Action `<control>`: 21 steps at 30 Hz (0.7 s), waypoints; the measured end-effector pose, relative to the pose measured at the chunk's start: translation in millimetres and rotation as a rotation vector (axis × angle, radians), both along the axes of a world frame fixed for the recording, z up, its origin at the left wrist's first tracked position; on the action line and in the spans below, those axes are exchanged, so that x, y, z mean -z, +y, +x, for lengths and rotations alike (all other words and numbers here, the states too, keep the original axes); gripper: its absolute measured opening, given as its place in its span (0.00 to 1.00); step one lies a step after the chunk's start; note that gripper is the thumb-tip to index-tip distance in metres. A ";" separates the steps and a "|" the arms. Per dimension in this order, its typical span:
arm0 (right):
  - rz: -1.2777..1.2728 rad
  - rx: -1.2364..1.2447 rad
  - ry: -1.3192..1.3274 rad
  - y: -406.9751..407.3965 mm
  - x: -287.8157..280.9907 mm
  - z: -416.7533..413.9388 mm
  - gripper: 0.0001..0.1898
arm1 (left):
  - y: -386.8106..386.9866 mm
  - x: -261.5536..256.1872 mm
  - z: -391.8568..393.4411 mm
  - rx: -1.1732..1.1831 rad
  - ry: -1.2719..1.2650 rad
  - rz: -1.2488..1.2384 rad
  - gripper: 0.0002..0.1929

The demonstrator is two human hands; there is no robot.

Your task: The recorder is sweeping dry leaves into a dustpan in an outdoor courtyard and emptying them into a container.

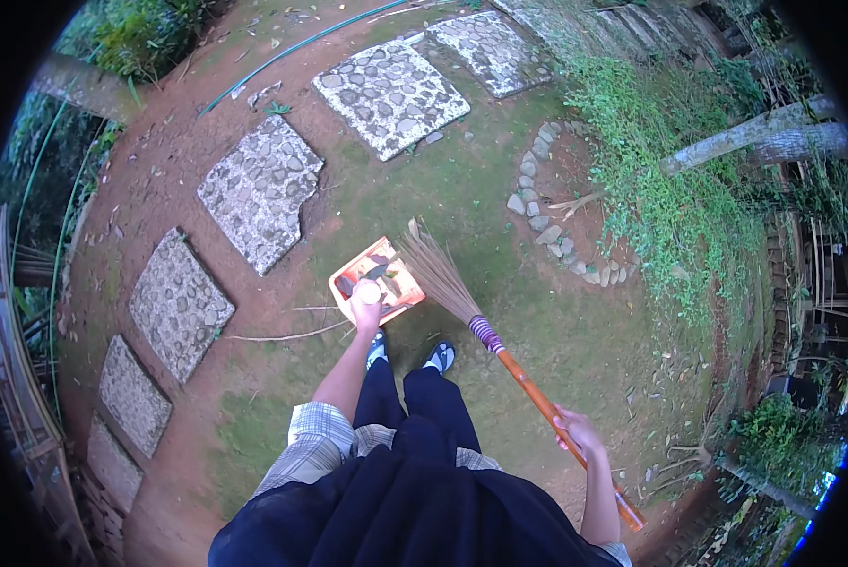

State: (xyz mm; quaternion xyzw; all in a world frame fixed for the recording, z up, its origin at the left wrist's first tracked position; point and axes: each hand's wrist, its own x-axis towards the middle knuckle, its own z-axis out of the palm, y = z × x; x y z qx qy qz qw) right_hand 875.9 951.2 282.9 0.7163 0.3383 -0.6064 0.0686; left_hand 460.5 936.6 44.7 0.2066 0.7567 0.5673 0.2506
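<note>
My left hand (366, 306) is closed on the upright handle of an orange plastic dustpan (340, 270), whose round pale end shows at the top of my fist. Dry leaves (391, 283) and a few long twigs (289, 337) lie in the pan or stick out past its side. My right hand (574, 431) grips the wooden handle of a stick broom (527, 383), bound with purple and white cord. The broom's bristles (434, 273) reach to the right edge of the dustpan; whether they touch it I cannot tell.
Several pebble-set stepping slabs (262, 191) curve along the left and top. A ring of stones (528, 169) lies at the right beside leafy plants (651, 142) and tree trunks (750, 135). A green hose (289, 49) runs over the soil at the top. Mossy ground surrounds my feet.
</note>
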 end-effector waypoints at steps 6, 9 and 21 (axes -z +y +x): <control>0.233 -0.290 -0.113 140.4 3.4 -25.4 0.22 | 11.5 9.1 17.2 -0.093 0.076 0.043 0.14; 0.364 -0.463 -0.219 213.0 17.4 -42.1 0.22 | 17.1 15.6 22.1 -0.157 0.107 0.013 0.14; 0.520 -1.294 -0.580 288.1 39.5 -9.5 0.19 | 73.4 -9.8 51.3 -0.232 0.220 -0.187 0.15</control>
